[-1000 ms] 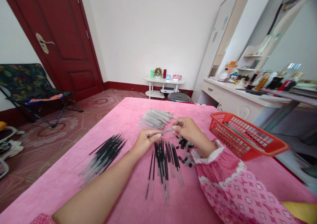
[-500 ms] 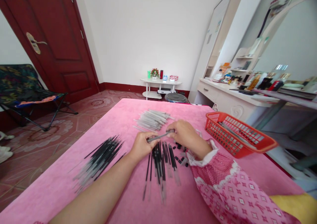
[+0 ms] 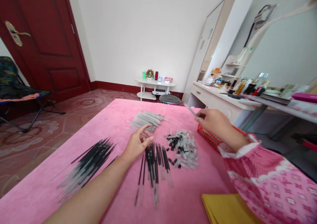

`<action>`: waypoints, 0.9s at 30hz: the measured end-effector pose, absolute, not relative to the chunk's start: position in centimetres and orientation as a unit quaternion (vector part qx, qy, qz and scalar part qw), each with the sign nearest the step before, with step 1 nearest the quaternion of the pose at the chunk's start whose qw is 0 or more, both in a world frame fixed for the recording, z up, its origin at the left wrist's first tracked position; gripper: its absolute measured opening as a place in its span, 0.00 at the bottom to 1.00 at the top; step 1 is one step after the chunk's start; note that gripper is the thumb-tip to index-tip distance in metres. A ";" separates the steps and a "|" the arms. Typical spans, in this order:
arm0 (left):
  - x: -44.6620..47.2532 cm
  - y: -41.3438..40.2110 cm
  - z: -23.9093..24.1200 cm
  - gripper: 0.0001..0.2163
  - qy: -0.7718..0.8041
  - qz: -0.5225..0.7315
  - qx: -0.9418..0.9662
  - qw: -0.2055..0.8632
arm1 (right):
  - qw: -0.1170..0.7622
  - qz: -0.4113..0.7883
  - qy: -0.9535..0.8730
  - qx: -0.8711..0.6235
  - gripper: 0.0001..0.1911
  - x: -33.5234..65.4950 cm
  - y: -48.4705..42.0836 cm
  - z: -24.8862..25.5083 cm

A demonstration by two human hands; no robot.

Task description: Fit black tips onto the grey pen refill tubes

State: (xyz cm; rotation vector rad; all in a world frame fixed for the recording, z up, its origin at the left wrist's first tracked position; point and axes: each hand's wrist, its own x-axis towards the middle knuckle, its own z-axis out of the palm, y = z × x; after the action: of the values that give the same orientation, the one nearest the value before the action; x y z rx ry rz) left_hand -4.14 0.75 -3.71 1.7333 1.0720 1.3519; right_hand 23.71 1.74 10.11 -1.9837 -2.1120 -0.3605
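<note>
My right hand (image 3: 215,125) pinches a slim grey pen (image 3: 191,111) above the red plastic basket (image 3: 207,136), its far end pointing up and left. My left hand (image 3: 137,143) holds nothing; thumb and fingers are curled but apart. It hovers between a pile of whitish translucent pen tubes (image 3: 146,121) and a fanned row of black pen refills (image 3: 155,166). Right of the refills is a heap of clear caps and small black plugs (image 3: 184,148). A larger bundle of black-and-clear refills (image 3: 89,166) lies to the left of my left forearm.
A pink cloth (image 3: 184,194) covers the table. Folded yellow fabric (image 3: 223,205) lies at the front right, near my sleeve. Beyond stand a white side table (image 3: 156,82), a round dark-topped stool (image 3: 170,99) and a dressing table (image 3: 210,96); a folding chair (image 3: 22,96) is at left.
My right hand has moved right with the pen, from beside my left hand to over the basket. My left hand has let go of the pen. The view has turned slightly right.
</note>
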 end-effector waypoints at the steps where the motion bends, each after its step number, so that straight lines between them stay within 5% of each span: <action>1: -4.1 0.8 -3.8 0.22 0.410 0.516 0.670 0.341 | 0.111 -0.142 -0.683 -0.708 0.16 25.8 2.0 10.5; 7: -3.9 1.2 -4.5 0.20 0.410 0.511 0.684 0.320 | 0.000 -0.083 -0.579 -0.811 0.15 32.8 1.6 9.8; 14: -2.7 0.0 -3.3 0.12 0.403 0.506 0.736 0.200 | 0.176 -0.087 -0.721 -0.664 0.14 27.3 2.9 9.5; 19: 1.7 -5.6 1.1 0.09 0.276 0.493 0.787 0.247 | 0.185 -0.033 -0.755 -0.628 0.11 20.4 6.7 7.9; 23: 4.6 -10.2 3.6 0.17 0.207 0.487 0.793 0.303 | 0.211 -0.039 -0.715 -0.666 0.10 16.0 8.5 6.1; 27: 4.7 -10.5 3.9 0.24 0.305 0.514 0.733 0.325 | 0.226 -0.041 -0.694 -0.683 0.12 13.5 9.0 4.7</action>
State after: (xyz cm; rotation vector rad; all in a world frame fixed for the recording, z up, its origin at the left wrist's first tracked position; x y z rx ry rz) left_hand 4.75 -10.47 3.95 1.9222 0.7989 1.3492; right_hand 13.48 8.95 4.69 -1.8824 -1.9129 -0.1140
